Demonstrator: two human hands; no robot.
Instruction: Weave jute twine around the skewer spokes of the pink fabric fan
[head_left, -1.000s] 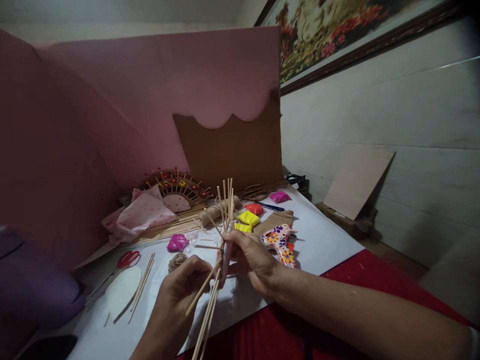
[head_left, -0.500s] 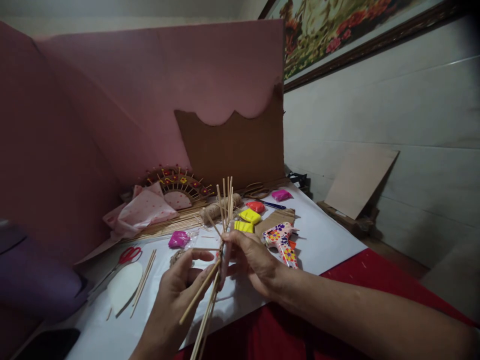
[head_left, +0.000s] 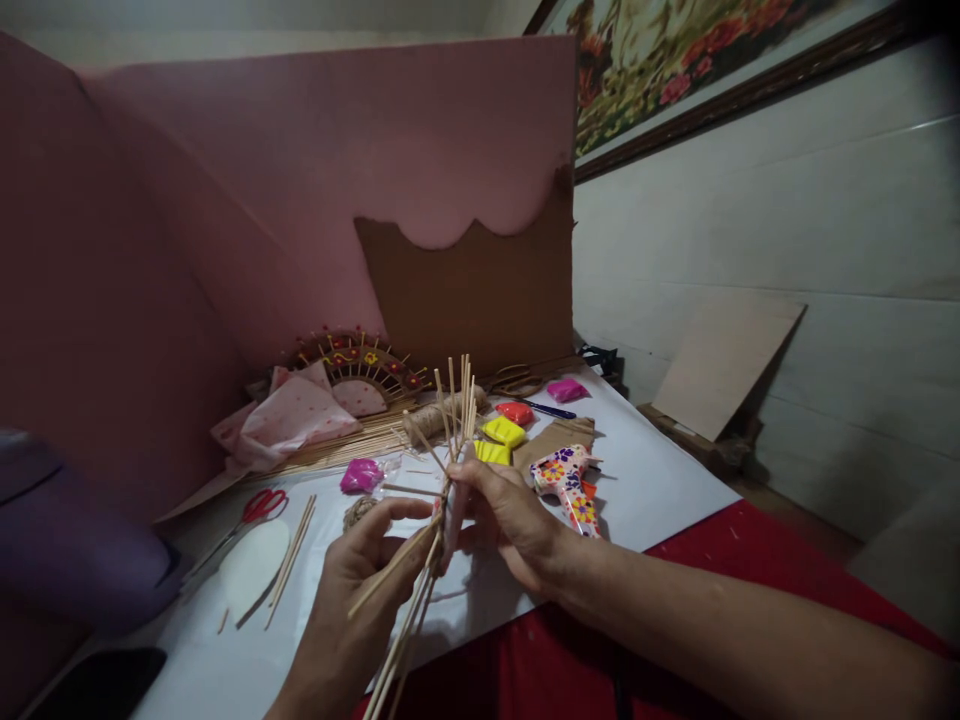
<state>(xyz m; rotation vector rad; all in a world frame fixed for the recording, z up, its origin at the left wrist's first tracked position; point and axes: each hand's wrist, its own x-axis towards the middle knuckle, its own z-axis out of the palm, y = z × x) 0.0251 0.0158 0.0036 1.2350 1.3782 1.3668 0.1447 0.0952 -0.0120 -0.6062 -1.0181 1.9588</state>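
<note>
Between my hands, over the near edge of the white tabletop, is a thin round piece (head_left: 456,518) held edge-on, with several thin wooden sticks (head_left: 405,635) fanning out of it upward and toward me. My right hand (head_left: 517,520) pinches the round piece from the right, thumb on top, other fingers behind it. My left hand (head_left: 364,570) is closed on one of the sticks at the left side, its thumb along it and the index finger bent above. The left fingertips are partly hidden by the sticks. Beyond my hands lies a roll of twine (head_left: 420,428).
A flowered glue gun (head_left: 566,480) lies just right of my right hand. To the left are red-handled scissors (head_left: 262,505), a pale oval piece (head_left: 255,570) and loose sticks (head_left: 291,560). Clay packets (head_left: 504,432) and a decorated fan-shaped piece (head_left: 360,365) sit farther back.
The stick under my left thumb has swung slightly, and my left fingers have shifted along it. My right hand keeps its hold. The whole view has moved a little.
</note>
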